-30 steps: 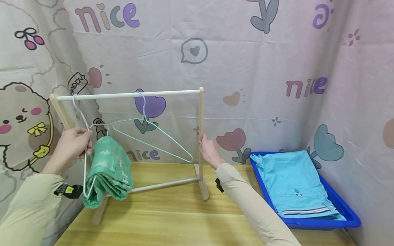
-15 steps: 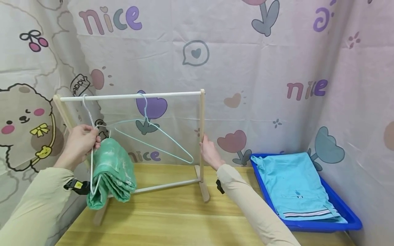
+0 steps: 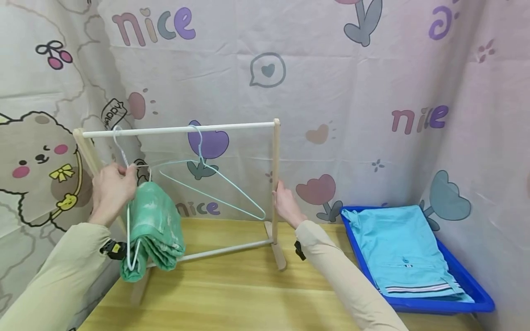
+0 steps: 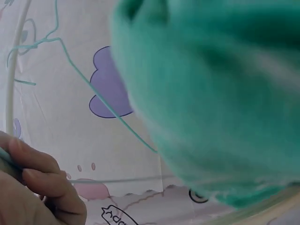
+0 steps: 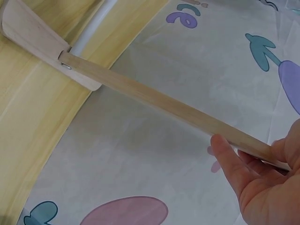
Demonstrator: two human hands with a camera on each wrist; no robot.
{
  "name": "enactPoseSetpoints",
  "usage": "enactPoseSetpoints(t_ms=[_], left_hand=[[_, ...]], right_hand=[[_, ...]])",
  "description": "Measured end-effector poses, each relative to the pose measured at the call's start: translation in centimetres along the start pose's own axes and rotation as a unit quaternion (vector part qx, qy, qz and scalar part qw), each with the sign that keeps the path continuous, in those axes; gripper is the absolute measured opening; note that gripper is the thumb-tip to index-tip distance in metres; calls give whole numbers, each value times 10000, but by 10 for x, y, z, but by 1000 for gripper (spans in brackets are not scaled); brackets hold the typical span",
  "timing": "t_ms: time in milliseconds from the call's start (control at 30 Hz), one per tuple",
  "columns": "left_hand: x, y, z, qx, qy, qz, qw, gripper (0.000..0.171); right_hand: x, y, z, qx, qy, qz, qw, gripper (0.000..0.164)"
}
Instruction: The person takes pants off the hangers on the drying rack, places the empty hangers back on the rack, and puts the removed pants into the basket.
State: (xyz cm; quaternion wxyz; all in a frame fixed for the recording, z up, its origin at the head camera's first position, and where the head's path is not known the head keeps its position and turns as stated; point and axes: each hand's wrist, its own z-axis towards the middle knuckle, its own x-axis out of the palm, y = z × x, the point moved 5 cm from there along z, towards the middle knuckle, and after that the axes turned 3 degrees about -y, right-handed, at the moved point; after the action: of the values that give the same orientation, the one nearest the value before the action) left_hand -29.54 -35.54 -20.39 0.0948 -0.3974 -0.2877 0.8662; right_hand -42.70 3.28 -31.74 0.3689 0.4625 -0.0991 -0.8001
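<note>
My left hand pinches a white clothes hanger just below its hook, which is over the top rail of a small clothes rack. Folded over this hanger is a green garment with pale patches; it fills much of the left wrist view, blurred. On the rack's right side, my right hand grips the wooden upright, with thumb and fingers on either side of it in the right wrist view. A bare light-blue hanger hangs mid-rail.
At the right of the wooden table stands a blue tray holding folded light-blue clothing. The rack has a lower crossbar and wooden feet. A printed curtain hangs close behind.
My left hand has shifted right along the rail with the white hanger and the green garment. The right hand stays on the upright; the whole view has drifted slightly.
</note>
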Motion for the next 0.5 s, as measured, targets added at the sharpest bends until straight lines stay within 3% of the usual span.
enactPoseSetpoints(t_ms=[233,500], left_hand=[[-3,0,-1,272,-187,14,9995,54],[-9,-4,3,321,-603,-199,9975,49]], right_hand=[[0,2,0,-38,-62,49,10000,30],[-2,3,0,-17,37,175,9998,32]])
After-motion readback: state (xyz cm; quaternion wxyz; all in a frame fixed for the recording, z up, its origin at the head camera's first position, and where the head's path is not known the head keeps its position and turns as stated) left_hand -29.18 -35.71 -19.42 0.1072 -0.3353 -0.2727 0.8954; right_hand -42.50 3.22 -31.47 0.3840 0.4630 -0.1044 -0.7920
